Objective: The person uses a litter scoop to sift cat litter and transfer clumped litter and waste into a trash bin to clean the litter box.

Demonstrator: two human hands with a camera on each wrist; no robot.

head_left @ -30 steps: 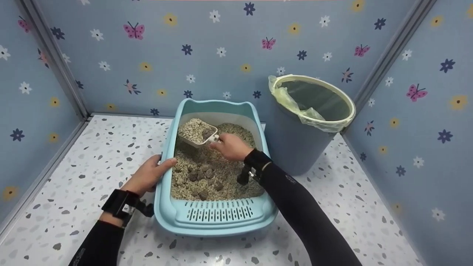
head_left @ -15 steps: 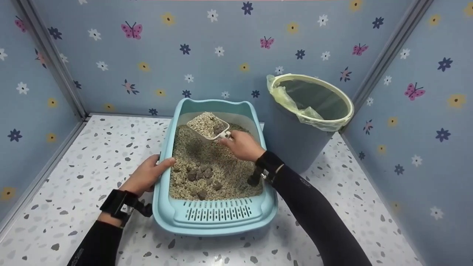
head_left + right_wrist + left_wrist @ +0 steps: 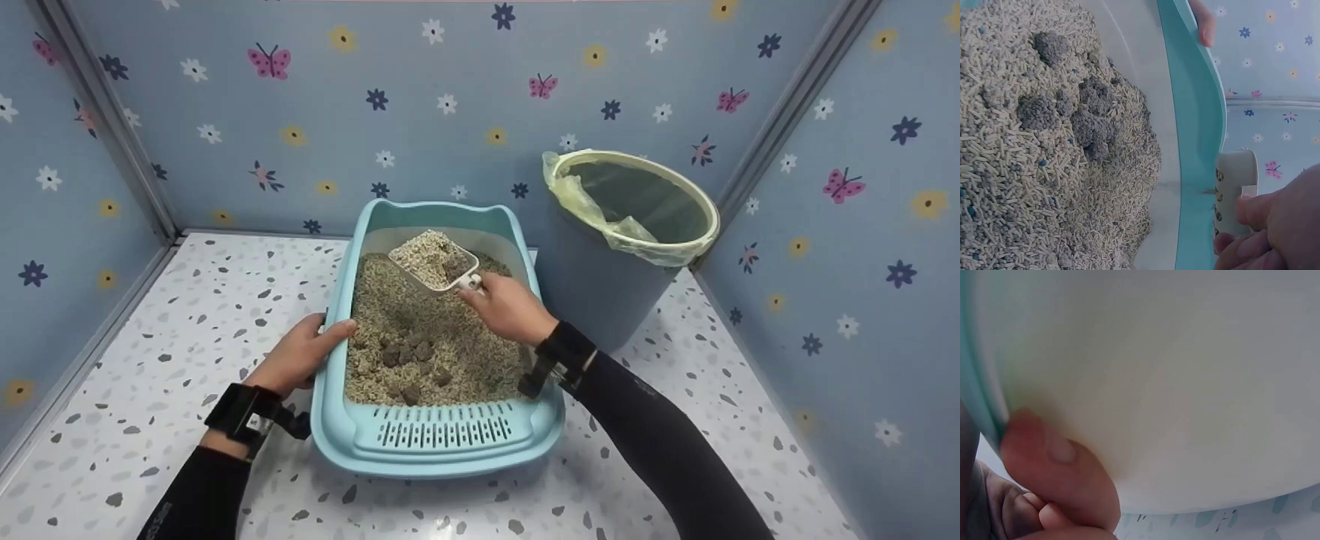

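A light blue litter box [image 3: 435,466] holds pale pellet litter [image 3: 480,352] with several dark clumps [image 3: 409,352] near its front. My left hand [image 3: 296,356] grips the box's left rim, thumb on top; in the left wrist view its bent fingers [image 3: 1061,478] are against the outer wall. With my right hand [image 3: 517,311] I hold a white litter scoop [image 3: 1241,163] by its short handle. Raised over the back half of the box, the scoop carries a heap of litter [image 3: 427,251] with a darker clump near the handle. The right wrist view shows slots along the scoop's edge.
Close to the box's right side stands a tall grey-blue bin [image 3: 600,300], its mouth lined with a pale yellow bag [image 3: 634,238]. Flower-patterned panels [image 3: 450,67] enclose the back and both sides. The speckled floor [image 3: 195,300] extends around the box.
My right hand has shifted to the right with the loaded scoop, away from the box's left side. The left hand keeps its place on the rim.
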